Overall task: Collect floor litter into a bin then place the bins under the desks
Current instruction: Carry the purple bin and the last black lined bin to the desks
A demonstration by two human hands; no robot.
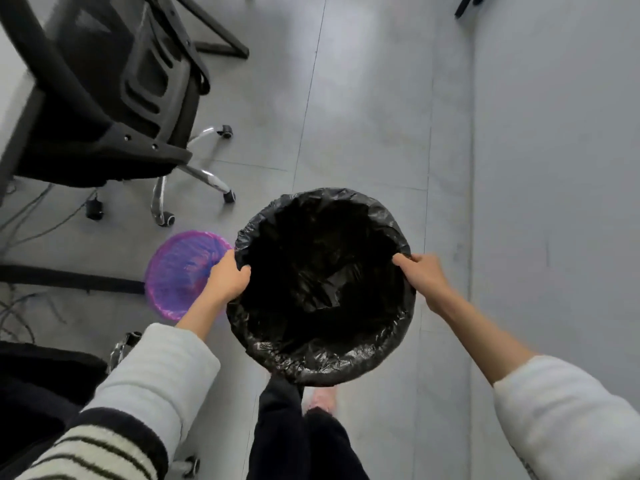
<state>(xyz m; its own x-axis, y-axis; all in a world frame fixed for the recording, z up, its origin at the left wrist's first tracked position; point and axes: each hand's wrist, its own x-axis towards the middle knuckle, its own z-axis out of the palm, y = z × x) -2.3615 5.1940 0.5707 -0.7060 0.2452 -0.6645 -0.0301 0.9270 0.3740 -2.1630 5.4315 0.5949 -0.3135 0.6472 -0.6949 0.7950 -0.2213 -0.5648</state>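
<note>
A grey tiled floor (pixel 363 116) fills the view from above, with a paler strip running down its right side. At upper left a black mesh-backed office chair (pixel 104 98) stands on a chrome star base with castors, beside the pale edge of a counter (pixel 10 81) whose dark leg angles down along the left border. Cables lie loose on the floor under that counter.

At the centre, a round bin lined with a black plastic bag (pixel 322 282) is held above the floor, its mouth facing the camera; the crinkled liner is folded over the rim all the way round, and the inside is too dark to show any contents. The left hand (pixel 228 278) has its grip closed on the rim at the left, fingers curled over the liner's edge. The right hand (pixel 424 275) has its grip closed on the rim at the right in the same way, the thumb pressed on the bag. Both forearms emerge from pale quilted sleeves, the left one layered over a striped cuff.

Just to the left of the black bin, partly behind the left hand, a smaller bin lined with a purple bag (pixel 180 271) stands on the floor by a dark counter foot. Below the held bin, dark trousers and a pink slipper (pixel 322 398) show.
</note>
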